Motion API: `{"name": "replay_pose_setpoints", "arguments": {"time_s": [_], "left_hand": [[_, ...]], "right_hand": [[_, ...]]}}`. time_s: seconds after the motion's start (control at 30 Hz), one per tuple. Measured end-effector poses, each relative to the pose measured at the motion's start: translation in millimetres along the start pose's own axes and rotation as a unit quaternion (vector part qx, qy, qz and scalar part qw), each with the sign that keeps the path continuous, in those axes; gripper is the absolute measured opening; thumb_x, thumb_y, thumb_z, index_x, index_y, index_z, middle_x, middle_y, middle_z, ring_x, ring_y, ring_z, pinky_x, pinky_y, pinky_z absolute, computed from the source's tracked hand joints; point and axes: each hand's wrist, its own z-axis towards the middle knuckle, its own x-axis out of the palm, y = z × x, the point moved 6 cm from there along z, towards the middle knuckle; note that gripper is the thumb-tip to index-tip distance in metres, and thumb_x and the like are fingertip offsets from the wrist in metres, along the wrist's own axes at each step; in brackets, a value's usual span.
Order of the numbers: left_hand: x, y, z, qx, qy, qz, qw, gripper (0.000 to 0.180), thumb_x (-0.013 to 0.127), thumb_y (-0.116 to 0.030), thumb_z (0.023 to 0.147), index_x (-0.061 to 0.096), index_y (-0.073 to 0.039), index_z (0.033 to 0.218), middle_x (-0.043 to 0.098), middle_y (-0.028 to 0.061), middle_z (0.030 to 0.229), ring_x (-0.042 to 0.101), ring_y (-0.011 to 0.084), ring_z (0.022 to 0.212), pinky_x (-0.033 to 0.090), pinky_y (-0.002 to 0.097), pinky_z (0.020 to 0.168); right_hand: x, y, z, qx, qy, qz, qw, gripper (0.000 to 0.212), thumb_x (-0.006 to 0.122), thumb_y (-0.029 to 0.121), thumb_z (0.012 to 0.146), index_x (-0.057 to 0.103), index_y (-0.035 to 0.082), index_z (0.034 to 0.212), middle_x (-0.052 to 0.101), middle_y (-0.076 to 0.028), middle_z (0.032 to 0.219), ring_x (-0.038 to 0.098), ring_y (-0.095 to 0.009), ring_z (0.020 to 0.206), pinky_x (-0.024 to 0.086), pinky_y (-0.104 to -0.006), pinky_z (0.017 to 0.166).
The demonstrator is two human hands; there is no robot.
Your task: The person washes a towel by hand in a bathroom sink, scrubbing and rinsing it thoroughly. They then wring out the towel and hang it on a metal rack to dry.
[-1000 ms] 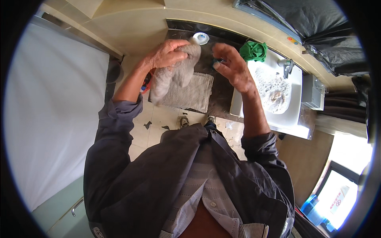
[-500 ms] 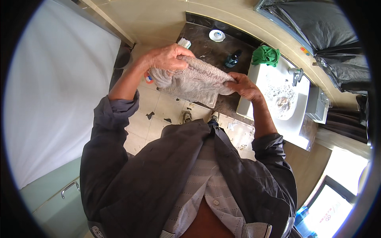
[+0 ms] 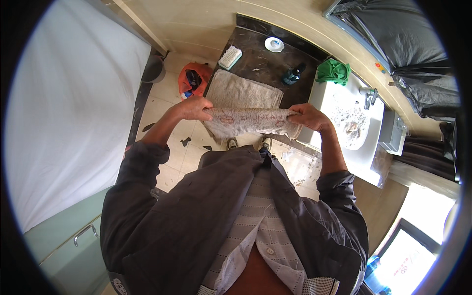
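A greyish-beige towel [image 3: 250,125] with reddish printing along its upper edge stretches between my hands at the near side of the dark counter. My left hand [image 3: 194,108] pinches its left end, and my right hand [image 3: 309,117] grips the right end. Behind it, more beige towelling [image 3: 243,91] lies spread flat on the counter; I cannot tell if it is a separate piece. A white-bristled scrubbing brush [image 3: 230,57] sits at the counter's left edge, beyond my left hand.
On the dark counter [image 3: 258,56] stand a dark bottle [image 3: 293,73] and a small white dish [image 3: 274,44]. To the right, a white sink [image 3: 322,105] holds greyish suds under a tap [image 3: 368,95]. A green cloth [image 3: 333,72] drapes its rim. A red bag [image 3: 195,76] rests left of the counter.
Both hands have come nearer to me, the left more so, and the bunched towel is now drawn out straight. The brush, the red bag and the towelling on the counter have come into fuller view.
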Motion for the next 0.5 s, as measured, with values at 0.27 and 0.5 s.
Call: {"name": "replay_pose_setpoints", "arguments": {"time_s": [0.27, 0.5], "left_hand": [[-61, 14, 15, -0.031, -0.139, -0.058, 0.988, 0.031, 0.075, -0.022, 0.079, 0.071, 0.000, 0.100, 0.071, 0.0188, 0.085, 0.071, 0.0309, 0.080, 0.053, 0.0392, 0.072], [-86, 17, 25, 0.086, -0.361, 0.054, 0.927, 0.022, 0.074, -0.009, 0.082, 0.071, -0.006, 0.103, 0.069, 0.0118, 0.093, 0.068, 0.0307, 0.088, 0.054, 0.0396, 0.079]], "right_hand": [[-42, -3, 28, -0.028, -0.139, -0.051, 0.988, 0.031, 0.071, 0.015, 0.089, 0.071, 0.001, 0.117, 0.074, -0.007, 0.092, 0.065, -0.012, 0.086, 0.052, -0.0302, 0.081], [-33, 21, 21, -0.123, -0.379, -0.126, 0.909, 0.028, 0.072, 0.016, 0.088, 0.074, 0.007, 0.115, 0.075, -0.018, 0.101, 0.072, -0.033, 0.097, 0.056, -0.0373, 0.083]]}}
